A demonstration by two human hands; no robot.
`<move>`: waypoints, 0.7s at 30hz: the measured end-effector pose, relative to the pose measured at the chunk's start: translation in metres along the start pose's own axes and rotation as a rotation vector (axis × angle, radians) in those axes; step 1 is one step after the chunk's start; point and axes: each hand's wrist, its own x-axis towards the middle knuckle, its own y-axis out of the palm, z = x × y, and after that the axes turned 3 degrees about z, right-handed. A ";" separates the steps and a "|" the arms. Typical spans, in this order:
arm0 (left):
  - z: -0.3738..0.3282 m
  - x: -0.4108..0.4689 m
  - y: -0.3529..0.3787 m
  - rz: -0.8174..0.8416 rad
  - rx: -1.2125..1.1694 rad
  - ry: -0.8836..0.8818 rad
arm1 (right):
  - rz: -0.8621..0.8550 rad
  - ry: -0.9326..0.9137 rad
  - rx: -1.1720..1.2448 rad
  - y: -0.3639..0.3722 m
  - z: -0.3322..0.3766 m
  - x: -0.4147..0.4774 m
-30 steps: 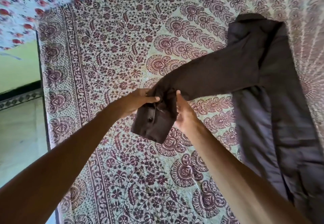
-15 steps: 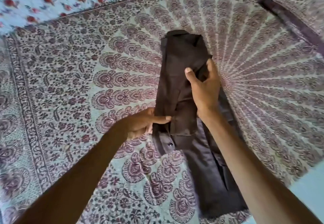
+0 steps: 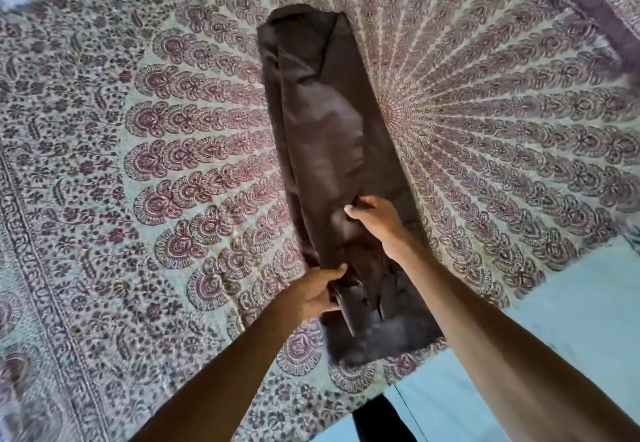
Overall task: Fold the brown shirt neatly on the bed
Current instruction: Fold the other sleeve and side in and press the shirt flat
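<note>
Brown shirt (image 3: 322, 123) lies on bed (image 3: 138, 130) as a long narrow strip, stretching fwd past both hands. Left hand (image 3: 313, 294) fingers (image 3: 334, 272) curl round a fold at strip's near-left edge; right hand (image 3: 379, 221) pinches fabric just beyond, mid-strip.

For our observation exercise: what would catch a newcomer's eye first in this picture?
The brown shirt, folded into a long narrow strip, lies down the middle of the patterned bedsheet. Near its lower end the left hand grips its edge, and the right hand pinches the fabric just above.
</note>
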 end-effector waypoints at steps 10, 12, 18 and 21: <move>0.020 -0.005 -0.003 -0.185 0.323 0.083 | 0.234 0.203 0.013 -0.023 -0.058 -0.031; 0.016 -0.005 -0.011 -0.261 0.518 0.078 | 0.168 0.172 -0.095 -0.024 -0.063 -0.034; -0.032 0.001 -0.026 -0.358 0.558 0.223 | 0.016 0.029 -0.210 -0.021 -0.041 -0.017; -0.075 0.014 -0.028 -0.399 0.438 0.359 | -0.024 0.016 -0.094 -0.016 -0.010 0.009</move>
